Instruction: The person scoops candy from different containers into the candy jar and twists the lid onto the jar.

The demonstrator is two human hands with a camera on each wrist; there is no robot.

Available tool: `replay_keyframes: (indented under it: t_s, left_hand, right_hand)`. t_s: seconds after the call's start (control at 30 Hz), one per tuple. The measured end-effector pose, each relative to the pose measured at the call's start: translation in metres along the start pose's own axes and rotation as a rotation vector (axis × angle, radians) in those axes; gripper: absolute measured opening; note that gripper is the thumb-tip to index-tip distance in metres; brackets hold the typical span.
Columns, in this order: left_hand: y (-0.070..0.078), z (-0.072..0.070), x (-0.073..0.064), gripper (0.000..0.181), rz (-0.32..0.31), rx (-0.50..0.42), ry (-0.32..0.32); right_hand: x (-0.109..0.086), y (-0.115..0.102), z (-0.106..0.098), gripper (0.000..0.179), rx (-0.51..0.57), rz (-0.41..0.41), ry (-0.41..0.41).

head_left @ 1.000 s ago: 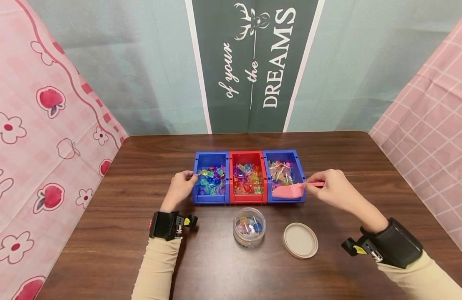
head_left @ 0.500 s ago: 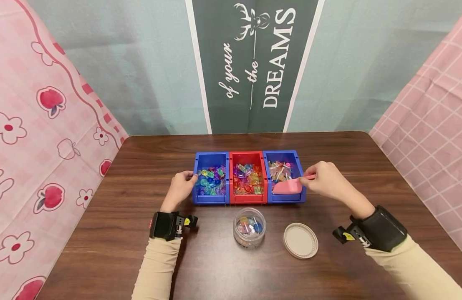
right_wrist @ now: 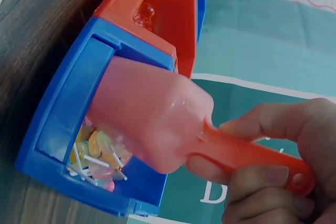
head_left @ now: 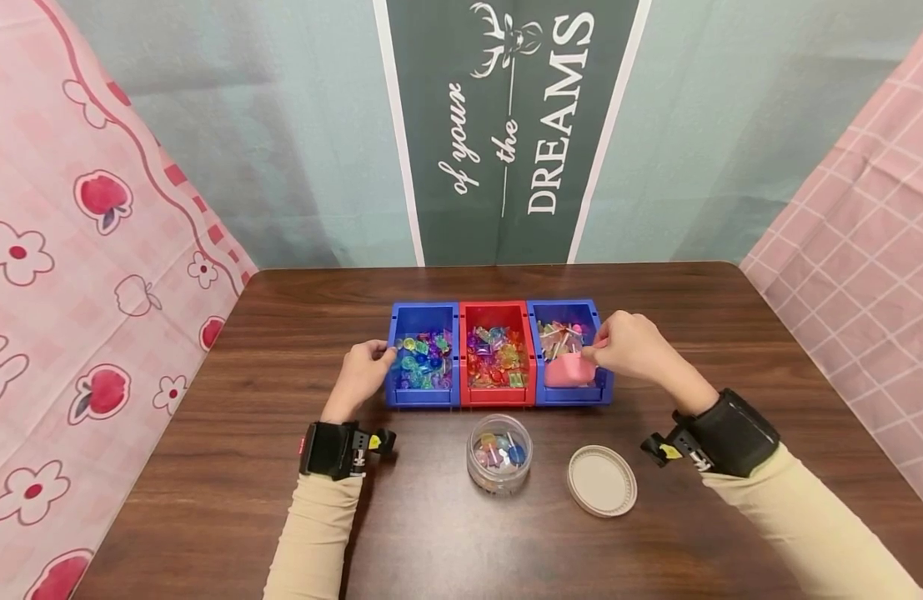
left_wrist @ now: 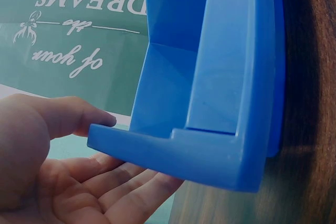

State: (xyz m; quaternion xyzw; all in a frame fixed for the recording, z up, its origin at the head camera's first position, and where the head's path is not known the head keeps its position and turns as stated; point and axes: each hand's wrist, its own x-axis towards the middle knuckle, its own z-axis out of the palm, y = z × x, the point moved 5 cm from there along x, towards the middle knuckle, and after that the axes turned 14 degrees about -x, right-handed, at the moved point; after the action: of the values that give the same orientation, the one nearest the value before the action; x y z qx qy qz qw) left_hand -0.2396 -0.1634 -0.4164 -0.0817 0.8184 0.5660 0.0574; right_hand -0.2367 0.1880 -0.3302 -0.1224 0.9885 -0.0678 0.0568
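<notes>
Three joined bins stand in a row. My left hand pinches the outer side wall of the left blue bin, thumb at the upper edge and fingers along the outside. That bin holds translucent blue, green and purple pieces. My right hand grips a pink scoop by its handle. The scoop's head dips into the right blue bin, its rounded underside facing the right wrist camera. Small lollipop-shaped pieces with white sticks lie below it. The scoop's inside is hidden.
The red bin in the middle holds red, orange and yellow translucent pieces. In front stands an uncovered clear jar with several pieces inside. A round pale lid lies to its right on the dark wooden table.
My right hand has moved left and a little away from me, bringing the scoop from over the right bin's front edge deeper into it, and the scoop has turned. The left hand stays put.
</notes>
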Motion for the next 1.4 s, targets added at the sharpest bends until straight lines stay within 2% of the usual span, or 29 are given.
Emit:
replay_keyframes:
  t_s: [0.17, 0.27, 0.6, 0.73, 0.9, 1.13, 1.23, 1.4]
  left_hand:
    - [0.000, 0.000, 0.001, 0.039, 0.001, 0.000, 0.003]
    - [-0.001, 0.001, 0.001, 0.039, -0.002, -0.002, 0.000]
    - [0.001, 0.000, 0.000, 0.040, -0.002, -0.006, -0.002]
    - [0.001, 0.000, -0.001, 0.040, -0.005, -0.007, -0.002]
    - [0.002, 0.001, -0.001, 0.040, -0.003, -0.007, -0.002]
    - [0.002, 0.000, -0.001, 0.040, -0.004, -0.003, 0.003]
    - [0.001, 0.000, -0.001, 0.040, -0.011, -0.003, 0.004]
    - [0.001, 0.000, 0.000, 0.040, -0.013, -0.010, 0.004]
  right_hand:
    - [0.005, -0.003, 0.008, 0.046, -0.019, 0.059, -0.074]
    - [0.006, -0.005, 0.012, 0.046, -0.028, 0.091, -0.082]
    - [-0.005, -0.010, 0.016, 0.047, -0.021, 0.091, -0.041]
    - [-0.009, -0.012, 0.019, 0.042, -0.019, 0.095, -0.026]
    - [-0.014, -0.015, 0.022, 0.038, -0.028, 0.107, 0.034]
    - [-0.018, -0.014, 0.029, 0.027, -0.011, 0.081, 0.098]
    - [-0.020, -0.012, 0.034, 0.020, 0.006, 0.075, 0.111]
    - [-0.021, -0.007, 0.040, 0.019, 0.019, 0.090, 0.111]
